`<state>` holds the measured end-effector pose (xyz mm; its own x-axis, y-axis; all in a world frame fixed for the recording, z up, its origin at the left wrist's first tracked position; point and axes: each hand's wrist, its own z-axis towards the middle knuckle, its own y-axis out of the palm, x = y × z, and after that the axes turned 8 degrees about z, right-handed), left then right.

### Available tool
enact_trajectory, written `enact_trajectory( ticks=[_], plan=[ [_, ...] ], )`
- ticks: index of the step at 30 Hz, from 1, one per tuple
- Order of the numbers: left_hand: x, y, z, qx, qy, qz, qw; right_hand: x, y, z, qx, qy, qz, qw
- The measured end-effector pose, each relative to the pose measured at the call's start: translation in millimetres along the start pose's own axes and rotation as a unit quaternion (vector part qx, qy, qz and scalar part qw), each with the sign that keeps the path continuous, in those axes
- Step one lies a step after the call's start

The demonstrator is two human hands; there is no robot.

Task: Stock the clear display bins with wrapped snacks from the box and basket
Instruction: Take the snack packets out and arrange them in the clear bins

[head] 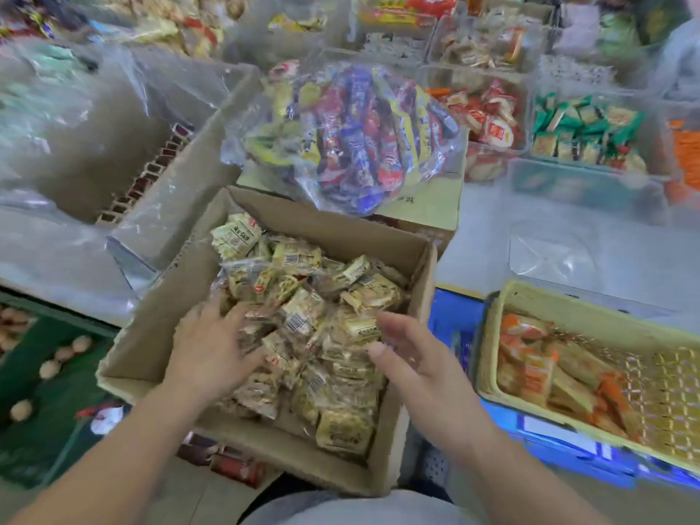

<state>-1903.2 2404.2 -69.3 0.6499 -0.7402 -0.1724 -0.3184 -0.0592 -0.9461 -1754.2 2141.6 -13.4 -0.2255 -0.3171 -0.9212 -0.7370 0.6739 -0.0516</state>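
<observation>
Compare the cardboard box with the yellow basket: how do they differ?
The cardboard box is brown with solid walls; the basket is yellow with a mesh floor. The box is heaped with pale snacks; the basket's orange packets cover only its left part. The left hand and right hand are at the box, none at the basket. Both are open-topped.

I can read very little from here. The pale carton [428, 206] under the bag [352, 138] of mixed sweets, far of the open box [151, 335], bears small dark print ending in what looks like 味. The wrapped snacks [303, 308] in that box show barcodes and dark Chinese lettering, too blurred to make out.
</observation>
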Motion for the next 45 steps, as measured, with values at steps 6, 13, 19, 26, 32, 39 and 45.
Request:
enact_trajectory(
  ticks=[6,13,19,26,32,39,45],
  plan=[
    [-54,33,32,-0.069,0.021,-0.06,0.996,20,85,44,0.157,0.258,0.176,0.937],
    [-62,42,67,-0.18,0.028,-0.198,0.963,41,106,83,0.323,0.24,0.147,0.903],
    [-61,40,85,-0.257,-0.065,-0.424,0.866,48,106,90,0.35,0.282,0.123,0.885],
    [-50,45,98,-0.321,-0.093,-0.475,0.814,63,108,91,0.295,0.311,0.092,0.899],
    [-49,47,109,-0.362,-0.089,-0.501,0.781,66,106,97,0.245,0.344,0.11,0.9],
    [-41,45,112,-0.341,-0.134,-0.504,0.782,56,118,102,0.145,0.377,0.184,0.896],
    [-48,41,114,-0.353,-0.112,-0.571,0.733,36,143,101,0.072,0.266,0.163,0.947]
  ],
)
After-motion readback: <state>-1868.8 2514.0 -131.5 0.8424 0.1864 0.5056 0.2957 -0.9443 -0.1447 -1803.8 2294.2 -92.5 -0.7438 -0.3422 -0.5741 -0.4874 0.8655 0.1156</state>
